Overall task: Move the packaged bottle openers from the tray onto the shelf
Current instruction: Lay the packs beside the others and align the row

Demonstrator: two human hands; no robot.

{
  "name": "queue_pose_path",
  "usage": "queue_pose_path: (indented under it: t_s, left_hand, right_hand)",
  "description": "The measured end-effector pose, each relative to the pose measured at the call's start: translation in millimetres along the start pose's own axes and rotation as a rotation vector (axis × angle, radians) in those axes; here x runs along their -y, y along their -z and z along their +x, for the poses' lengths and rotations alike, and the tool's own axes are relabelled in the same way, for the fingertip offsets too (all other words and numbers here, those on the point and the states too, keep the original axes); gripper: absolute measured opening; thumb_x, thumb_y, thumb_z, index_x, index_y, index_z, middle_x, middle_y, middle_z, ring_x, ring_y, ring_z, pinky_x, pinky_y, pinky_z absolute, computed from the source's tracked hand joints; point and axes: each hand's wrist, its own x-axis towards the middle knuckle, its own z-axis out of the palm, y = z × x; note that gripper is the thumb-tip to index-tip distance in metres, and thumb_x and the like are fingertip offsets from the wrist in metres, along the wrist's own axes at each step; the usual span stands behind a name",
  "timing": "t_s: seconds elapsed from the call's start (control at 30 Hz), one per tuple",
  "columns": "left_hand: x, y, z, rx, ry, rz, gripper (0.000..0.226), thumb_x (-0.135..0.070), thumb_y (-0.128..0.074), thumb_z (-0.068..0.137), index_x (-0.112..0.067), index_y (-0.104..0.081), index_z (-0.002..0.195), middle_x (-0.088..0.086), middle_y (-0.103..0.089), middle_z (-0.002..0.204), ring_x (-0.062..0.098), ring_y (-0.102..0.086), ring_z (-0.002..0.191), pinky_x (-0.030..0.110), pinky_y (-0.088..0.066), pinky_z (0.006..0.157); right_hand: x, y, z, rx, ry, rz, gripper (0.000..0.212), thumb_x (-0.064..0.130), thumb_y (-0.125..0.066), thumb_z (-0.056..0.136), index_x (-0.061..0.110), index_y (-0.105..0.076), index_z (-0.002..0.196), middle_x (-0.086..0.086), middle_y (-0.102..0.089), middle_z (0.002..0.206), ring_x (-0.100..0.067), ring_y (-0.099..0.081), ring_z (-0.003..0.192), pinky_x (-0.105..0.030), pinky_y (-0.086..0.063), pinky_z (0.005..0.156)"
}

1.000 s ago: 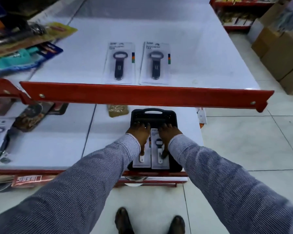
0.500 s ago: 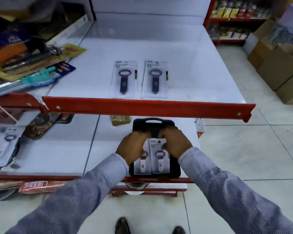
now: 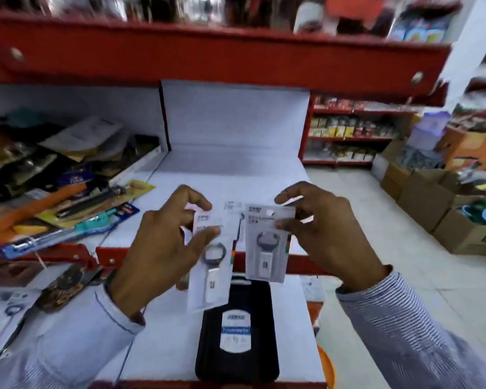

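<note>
My left hand (image 3: 163, 248) pinches the top of a packaged bottle opener (image 3: 211, 265), a white card with a grey-ringed opener under clear plastic. In my right hand (image 3: 323, 234) is a second packaged bottle opener (image 3: 265, 248), gripped by its upper edge. Both packs hang in the air over the red front rail of the white shelf (image 3: 230, 175). The black tray (image 3: 236, 332) lies on the lower shelf beneath them, bare except for an oval white label. Behind the packs, part of another pack (image 3: 232, 205) shows on the shelf.
Packaged kitchen tools (image 3: 68, 209) crowd the shelf section to the left. A red upper shelf rail (image 3: 208, 51) runs across above. Cardboard boxes (image 3: 438, 209) stand on the tiled floor at the right. More carded goods (image 3: 9, 310) lie on the lower left shelf.
Both hands have lifted the two packs off the black tray and up to the level of the white shelf. My view has tilted upward, and the tray now shows its label.
</note>
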Motion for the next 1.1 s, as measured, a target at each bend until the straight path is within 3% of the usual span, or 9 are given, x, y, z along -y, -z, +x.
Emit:
queue_pose_path:
  t_s: [0.1, 0.17, 0.23, 0.37, 0.47, 0.63, 0.8, 0.93, 1.1]
  left_hand:
    - [-5, -1, 46, -0.091, 0.004, -0.087, 0.021, -0.036, -0.075, 0.083, -0.037, -0.053, 0.087, 0.000, -0.067, 0.060, 0.017, -0.058, 0.048, 0.019, -0.043, 0.052]
    - [2, -11, 76, -0.080, 0.053, -0.193, 0.031, -0.022, -0.078, 0.083, -0.038, -0.053, 0.088, -0.002, -0.071, 0.061, 0.011, -0.063, 0.049, 0.023, -0.048, 0.051]
    - [11, -29, 102, -0.039, 0.102, -0.269, 0.033, -0.013, -0.079, 0.082, -0.035, -0.055, 0.087, -0.007, -0.072, 0.069, -0.001, -0.063, 0.051, 0.012, -0.044, 0.049]
    - [27, -68, 142, 0.035, 0.237, -0.310, 0.023, -0.009, -0.080, 0.081, -0.017, -0.061, 0.092, 0.007, -0.071, 0.088, 0.019, -0.064, 0.073, 0.025, -0.049, 0.061]
    - [33, -94, 160, 0.079, 0.265, -0.149, 0.023, -0.018, -0.082, 0.079, -0.008, -0.069, 0.095, 0.011, -0.075, 0.098, 0.024, -0.068, 0.085, 0.028, -0.050, 0.075]
    - [39, -127, 175, 0.210, 0.323, -0.019, 0.027, -0.021, -0.082, 0.078, -0.009, -0.076, 0.101, 0.010, -0.077, 0.111, 0.023, -0.071, 0.102, 0.022, -0.048, 0.082]
    - [50, -141, 170, 0.312, 0.301, 0.124, 0.056, -0.026, -0.087, 0.073, -0.007, -0.065, 0.120, 0.013, -0.064, 0.129, 0.025, -0.062, 0.118, 0.022, -0.046, 0.095]
    - [56, -136, 172, 0.498, 0.191, 0.293, 0.060, -0.037, -0.086, 0.073, -0.017, -0.061, 0.124, 0.010, -0.053, 0.135, 0.023, -0.055, 0.123, 0.028, -0.045, 0.101]
    - [43, -130, 179, 0.818, 0.069, 0.462, 0.080, -0.051, -0.086, 0.066, -0.025, -0.057, 0.135, 0.001, -0.051, 0.147, 0.019, -0.053, 0.131, 0.029, -0.042, 0.107]
  right_hand:
    - [-4, 26, 31, -0.052, -0.050, 0.089, 0.030, 0.008, -0.079, 0.079, 0.033, -0.062, 0.085, 0.004, -0.074, 0.066, -0.013, -0.070, 0.065, -0.033, -0.062, 0.073]
    - [-17, 37, 51, -0.030, -0.121, 0.289, 0.025, 0.003, -0.075, 0.082, 0.026, -0.066, 0.089, -0.005, -0.073, 0.064, -0.015, -0.066, 0.067, -0.044, -0.064, 0.075]
    - [-35, 45, 72, -0.052, -0.206, 0.437, 0.021, 0.000, -0.071, 0.085, 0.015, -0.069, 0.100, -0.034, -0.069, 0.083, -0.023, -0.065, 0.076, -0.043, -0.062, 0.076]
    - [-80, 45, 103, -0.132, -0.381, 0.531, 0.019, -0.004, -0.062, 0.090, 0.002, -0.069, 0.106, -0.010, -0.062, 0.077, -0.017, -0.060, 0.067, -0.026, -0.055, 0.056]
    - [-114, 31, 117, -0.088, -0.510, 0.549, 0.023, -0.006, -0.062, 0.090, -0.005, -0.066, 0.113, -0.017, -0.067, 0.091, -0.020, -0.062, 0.068, -0.029, -0.055, 0.061]
    - [-158, 8, 130, -0.065, -0.609, 0.345, 0.017, 0.001, -0.067, 0.088, 0.006, -0.074, 0.103, -0.018, -0.070, 0.095, -0.027, -0.065, 0.085, -0.049, -0.059, 0.091]
    - [-170, -2, 125, 0.092, -0.487, -0.099, 0.042, 0.025, -0.077, 0.082, 0.009, -0.071, 0.120, -0.009, -0.072, 0.123, -0.021, -0.068, 0.108, -0.017, -0.051, 0.085]
    - [-165, 2, 122, 0.180, -0.324, -0.259, 0.057, 0.031, -0.079, 0.080, 0.011, -0.063, 0.131, -0.007, -0.063, 0.137, -0.022, -0.064, 0.119, -0.026, -0.046, 0.102]
    - [-149, 6, 120, 0.615, -0.237, -0.477, 0.077, 0.038, -0.085, 0.071, 0.020, -0.055, 0.139, 0.000, -0.057, 0.145, -0.018, -0.054, 0.132, -0.028, -0.040, 0.111]
